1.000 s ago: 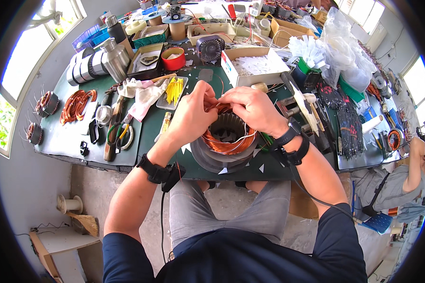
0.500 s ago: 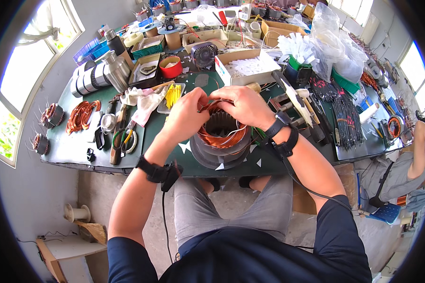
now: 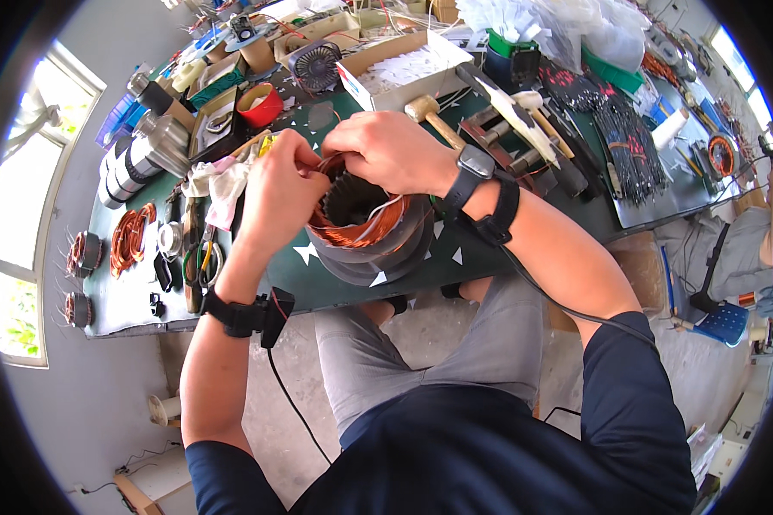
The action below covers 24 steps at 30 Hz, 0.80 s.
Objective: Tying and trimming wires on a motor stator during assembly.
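Note:
A motor stator [image 3: 352, 199] with a ring of copper winding [image 3: 348, 234] stands upright on a round grey base [image 3: 414, 254] near the table's front edge. White cord runs over the coils. My left hand [image 3: 282, 190] is closed in a pinch at the far left of the ring. Close beside it, my right hand [image 3: 395, 154] bends over the far rim, its fingers curled onto the copper wires. The two hands nearly meet there. My fingers hide the exact strands between them.
A wooden mallet [image 3: 438, 124] lies beyond my right hand. White slips fill an open box [image 3: 408, 73]. Pliers [image 3: 206, 262], a loose copper coil [image 3: 130, 240] and two small stators [image 3: 84, 254] lie left. Bundled black sleeves [image 3: 624, 167] lie right. Another person sits at far right.
The view has turned and tilted, so the stator sits further left and the mallet shows more fully. Both hands stay at the winding's far side, with fingers slightly shifted.

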Motion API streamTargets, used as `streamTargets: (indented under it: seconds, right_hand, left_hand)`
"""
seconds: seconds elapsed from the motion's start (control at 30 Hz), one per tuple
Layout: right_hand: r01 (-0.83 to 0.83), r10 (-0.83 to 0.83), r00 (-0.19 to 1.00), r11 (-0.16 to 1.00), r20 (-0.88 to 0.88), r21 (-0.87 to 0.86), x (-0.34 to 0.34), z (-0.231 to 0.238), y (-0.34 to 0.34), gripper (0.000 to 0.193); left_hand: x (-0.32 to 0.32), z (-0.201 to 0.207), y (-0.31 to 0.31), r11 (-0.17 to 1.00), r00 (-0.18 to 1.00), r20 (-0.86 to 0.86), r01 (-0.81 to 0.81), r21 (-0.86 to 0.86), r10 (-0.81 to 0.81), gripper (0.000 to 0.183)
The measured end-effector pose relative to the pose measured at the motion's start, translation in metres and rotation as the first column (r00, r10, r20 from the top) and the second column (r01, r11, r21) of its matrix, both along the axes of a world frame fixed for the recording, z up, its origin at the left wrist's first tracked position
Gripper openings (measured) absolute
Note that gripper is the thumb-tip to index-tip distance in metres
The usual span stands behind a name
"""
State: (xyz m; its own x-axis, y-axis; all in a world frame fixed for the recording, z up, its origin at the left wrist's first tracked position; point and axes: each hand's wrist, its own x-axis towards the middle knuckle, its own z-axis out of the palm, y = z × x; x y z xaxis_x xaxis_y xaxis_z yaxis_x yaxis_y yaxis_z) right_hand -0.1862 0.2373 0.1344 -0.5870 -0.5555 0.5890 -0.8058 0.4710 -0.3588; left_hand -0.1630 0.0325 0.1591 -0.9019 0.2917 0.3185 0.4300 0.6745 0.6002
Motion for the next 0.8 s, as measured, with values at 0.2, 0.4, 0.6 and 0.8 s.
streamTargets:
  seconds: [0.2, 0.4, 0.6, 0.8]
  right_hand:
    - [-0.047, 0.047, 0.999, 0.998, 0.012, -0.032, 0.0, -0.004, 0.001, 0.027]
    - [0.003, -0.003, 1.0, 0.999, 0.018, -0.034, 0.004, -0.009, -0.002, 0.027]
    - [-0.035, 0.033, 0.998, 0.998, -0.048, -0.046, 0.002, -0.009, -0.002, 0.026]
    - [-0.014, 0.011, 0.999, 0.999, -0.053, -0.04, -0.002, -0.012, 0.0, 0.027]
  left_hand:
    - [-0.022, 0.0, -0.011, 0.994, 0.977, 0.212, 0.007, 0.113, -0.031, 0.018]
    - [-0.021, -0.005, -0.016, 0.949, 0.899, 0.413, 0.01, 0.316, -0.148, 0.014]
    - [-0.004, -0.012, -0.004, 0.998, 0.996, 0.067, 0.059, 0.012, -0.059, 0.02]
    - [0.004, -0.01, 0.006, 0.989, 0.998, -0.047, 0.035, -0.144, -0.043, 0.028]
